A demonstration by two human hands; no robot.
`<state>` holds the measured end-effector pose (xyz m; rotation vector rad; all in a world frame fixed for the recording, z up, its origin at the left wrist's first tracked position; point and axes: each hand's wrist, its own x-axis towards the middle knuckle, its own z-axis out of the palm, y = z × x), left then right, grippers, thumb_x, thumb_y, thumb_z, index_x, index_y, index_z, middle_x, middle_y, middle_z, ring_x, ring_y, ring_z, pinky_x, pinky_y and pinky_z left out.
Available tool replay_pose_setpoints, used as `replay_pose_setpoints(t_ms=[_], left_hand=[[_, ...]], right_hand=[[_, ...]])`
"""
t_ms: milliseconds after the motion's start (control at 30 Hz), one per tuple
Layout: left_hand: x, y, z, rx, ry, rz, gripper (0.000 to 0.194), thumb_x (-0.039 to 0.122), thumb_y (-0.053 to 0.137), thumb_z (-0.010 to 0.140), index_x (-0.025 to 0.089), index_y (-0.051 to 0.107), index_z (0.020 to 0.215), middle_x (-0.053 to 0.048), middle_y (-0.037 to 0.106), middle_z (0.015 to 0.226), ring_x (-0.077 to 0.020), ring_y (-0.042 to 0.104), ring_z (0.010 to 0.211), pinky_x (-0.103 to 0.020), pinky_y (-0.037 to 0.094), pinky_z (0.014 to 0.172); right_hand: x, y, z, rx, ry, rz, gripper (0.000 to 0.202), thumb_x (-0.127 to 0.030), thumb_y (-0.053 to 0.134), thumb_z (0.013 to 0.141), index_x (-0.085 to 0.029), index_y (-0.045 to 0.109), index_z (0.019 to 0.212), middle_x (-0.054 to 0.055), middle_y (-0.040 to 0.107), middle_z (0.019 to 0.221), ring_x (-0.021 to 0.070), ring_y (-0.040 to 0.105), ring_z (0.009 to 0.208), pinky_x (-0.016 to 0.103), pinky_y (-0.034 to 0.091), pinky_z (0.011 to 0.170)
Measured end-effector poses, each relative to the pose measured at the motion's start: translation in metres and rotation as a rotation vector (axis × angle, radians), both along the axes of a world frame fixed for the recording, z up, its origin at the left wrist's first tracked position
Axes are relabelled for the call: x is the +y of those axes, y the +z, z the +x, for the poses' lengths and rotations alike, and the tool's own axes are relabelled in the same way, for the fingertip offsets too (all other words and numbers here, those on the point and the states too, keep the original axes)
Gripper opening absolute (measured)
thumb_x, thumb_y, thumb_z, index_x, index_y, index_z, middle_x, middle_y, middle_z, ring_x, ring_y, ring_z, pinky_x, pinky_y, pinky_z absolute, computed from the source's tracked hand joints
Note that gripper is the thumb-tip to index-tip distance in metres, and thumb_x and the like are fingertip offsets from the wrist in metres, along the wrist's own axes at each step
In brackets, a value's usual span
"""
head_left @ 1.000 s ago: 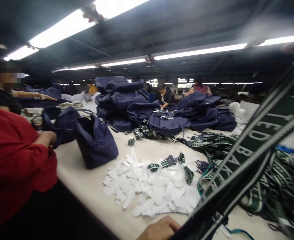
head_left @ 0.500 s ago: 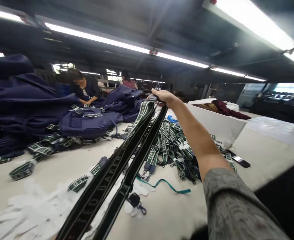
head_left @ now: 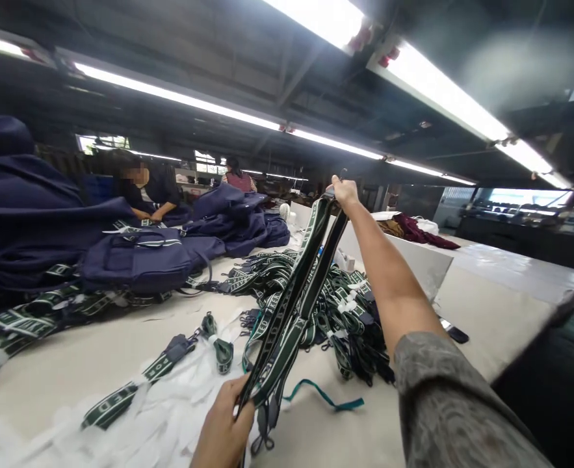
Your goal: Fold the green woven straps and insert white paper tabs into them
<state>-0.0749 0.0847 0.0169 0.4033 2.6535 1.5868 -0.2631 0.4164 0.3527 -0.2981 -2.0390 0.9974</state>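
A dark green webbing strap [head_left: 289, 328] with white edge lines and lettering is stretched in loops between both hands. My right hand [head_left: 344, 194] grips its top end, raised high at arm's length over the table. My left hand [head_left: 231, 416] is closed around the lower part, near the bottom of the view. Dark end tabs with metal hooks [head_left: 263, 445] dangle beside the left fingers. Behind the held strap lies a heap of similar straps [head_left: 355, 309], some bundled with white bands.
Navy backpacks [head_left: 135, 260] are piled at the left, where a co-worker [head_left: 145, 188] handles something. White paper pieces [head_left: 145, 422] and a teal ribbon [head_left: 326, 395] lie on the table [head_left: 316, 435]. A white box [head_left: 413, 260] and a phone [head_left: 455, 330] are at the right.
My left hand has come into view, holding the lower part of the strap. The strap now hangs steeper and further right in view, with its top still in my right hand.
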Motion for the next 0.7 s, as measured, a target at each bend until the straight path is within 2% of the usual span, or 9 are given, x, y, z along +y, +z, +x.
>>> replay_pose_setpoints(t_ms=[67, 133, 200, 267, 367, 467, 600, 633, 700], left_hand=[[0.020, 0.013, -0.013, 0.001, -0.013, -0.134, 0.049, 0.023, 0.035, 0.085, 0.016, 0.058, 0.128, -0.011, 0.065, 0.123, -0.0252, 0.060, 0.116, -0.034, 0.046, 0.098], [0.033, 0.019, -0.025, 0.008, -0.025, -0.218, 0.050, 0.019, 0.034, 0.085, 0.015, 0.057, 0.129, -0.012, 0.066, 0.119, -0.0262, 0.062, 0.111, -0.034, 0.047, 0.095], [0.037, 0.018, -0.034, 0.028, -0.004, -0.262, 0.049, 0.016, 0.038, 0.084, 0.011, 0.058, 0.128, -0.017, 0.067, 0.115, -0.0300, 0.063, 0.109, -0.037, 0.046, 0.093], [0.029, 0.017, -0.039, 0.027, 0.023, -0.303, 0.048, 0.014, 0.041, 0.082, 0.010, 0.059, 0.126, -0.018, 0.070, 0.108, -0.0325, 0.065, 0.104, -0.039, 0.047, 0.090], [-0.004, 0.019, -0.037, 0.021, 0.070, -0.315, 0.043, 0.018, 0.040, 0.084, 0.015, 0.062, 0.121, -0.013, 0.073, 0.101, -0.0293, 0.068, 0.096, -0.035, 0.048, 0.086], [-0.053, 0.029, -0.024, -0.016, 0.203, -0.146, 0.035, 0.028, 0.048, 0.081, 0.017, 0.064, 0.111, -0.009, 0.074, 0.096, -0.0267, 0.068, 0.091, -0.033, 0.049, 0.084], [-0.121, 0.034, -0.001, -0.183, 0.439, 0.358, 0.044, 0.035, 0.067, 0.068, 0.018, 0.064, 0.108, -0.002, 0.074, 0.084, -0.0239, 0.069, 0.086, -0.026, 0.052, 0.075], [-0.137, 0.031, 0.005, -0.211, 0.478, 0.417, 0.045, 0.037, 0.069, 0.068, 0.020, 0.064, 0.109, 0.001, 0.073, 0.080, -0.0212, 0.069, 0.081, -0.023, 0.051, 0.072], [-0.168, 0.016, 0.018, -0.168, 0.520, 0.389, 0.045, 0.043, 0.070, 0.068, 0.028, 0.064, 0.110, 0.007, 0.071, 0.070, -0.0155, 0.066, 0.067, -0.020, 0.049, 0.065]], right_hand=[[0.018, -0.004, 0.001, 0.023, -0.118, 0.028, 0.043, -0.040, 0.042, 0.100, -0.010, 0.073, 0.093, 0.018, 0.070, 0.099, 0.0242, 0.064, 0.097, 0.031, 0.047, 0.086], [0.031, -0.017, 0.003, 0.013, -0.193, 0.030, 0.036, -0.037, 0.049, 0.097, -0.010, 0.073, 0.089, 0.023, 0.067, 0.112, 0.0312, 0.058, 0.114, 0.039, 0.041, 0.099], [0.040, -0.034, 0.003, -0.006, -0.222, 0.011, 0.029, -0.034, 0.059, 0.091, -0.009, 0.072, 0.081, 0.026, 0.065, 0.113, 0.0364, 0.055, 0.119, 0.046, 0.036, 0.103], [0.044, -0.047, 0.001, -0.009, -0.217, -0.025, 0.026, -0.030, 0.063, 0.088, -0.010, 0.070, 0.073, 0.026, 0.067, 0.105, 0.0365, 0.057, 0.115, 0.045, 0.037, 0.102], [0.041, -0.053, -0.003, 0.015, -0.142, -0.113, 0.035, -0.034, 0.055, 0.094, -0.011, 0.068, 0.070, 0.017, 0.068, 0.080, 0.0265, 0.064, 0.087, 0.036, 0.049, 0.083], [0.028, -0.046, -0.003, 0.054, 0.021, -0.224, 0.049, -0.046, 0.040, 0.100, -0.010, 0.067, 0.079, 0.006, 0.056, 0.059, 0.0134, 0.050, 0.051, 0.025, 0.045, 0.052], [-0.002, -0.039, 0.010, 0.116, 0.329, -0.370, 0.052, -0.053, 0.036, 0.101, -0.013, 0.064, 0.082, -0.001, 0.049, 0.055, 0.0065, 0.036, 0.039, 0.017, 0.033, 0.036], [-0.010, -0.040, 0.017, 0.136, 0.446, -0.437, 0.049, -0.053, 0.039, 0.100, -0.014, 0.063, 0.083, -0.002, 0.049, 0.055, 0.0059, 0.036, 0.038, 0.016, 0.033, 0.034], [-0.026, -0.045, 0.033, 0.153, 0.687, -0.594, 0.042, -0.051, 0.047, 0.098, -0.015, 0.063, 0.084, -0.001, 0.052, 0.057, 0.0050, 0.039, 0.038, 0.013, 0.033, 0.032]])
